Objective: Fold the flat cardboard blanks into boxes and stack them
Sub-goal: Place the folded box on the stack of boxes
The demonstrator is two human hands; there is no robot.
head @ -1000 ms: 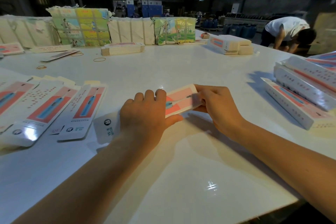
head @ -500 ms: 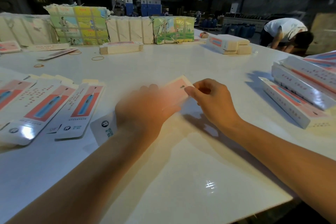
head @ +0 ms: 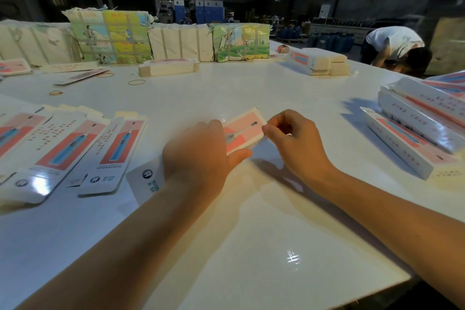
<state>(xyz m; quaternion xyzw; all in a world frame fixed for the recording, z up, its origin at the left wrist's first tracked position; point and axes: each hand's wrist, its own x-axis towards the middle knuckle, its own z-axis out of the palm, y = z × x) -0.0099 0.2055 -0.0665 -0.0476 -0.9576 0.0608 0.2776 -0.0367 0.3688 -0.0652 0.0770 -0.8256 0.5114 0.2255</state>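
White table [head: 226,88] carries flat blanks [head: 75,148] (fanned), finished boxes [head: 415,133].

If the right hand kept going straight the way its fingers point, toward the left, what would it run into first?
Almost at once the far end of the box, which the right hand already pinches at its edge. Past that end comes the left hand gripping the box's middle. Depth between them is hard to judge.

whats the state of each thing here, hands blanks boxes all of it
left hand: grips the blank, motion-blurred
right hand: pinches the blank's far end
blank in hand: part folded, raised off the table
flat blanks: unfolded, fanned out
folded boxes: stacked at right
rubber bands: loose on the table
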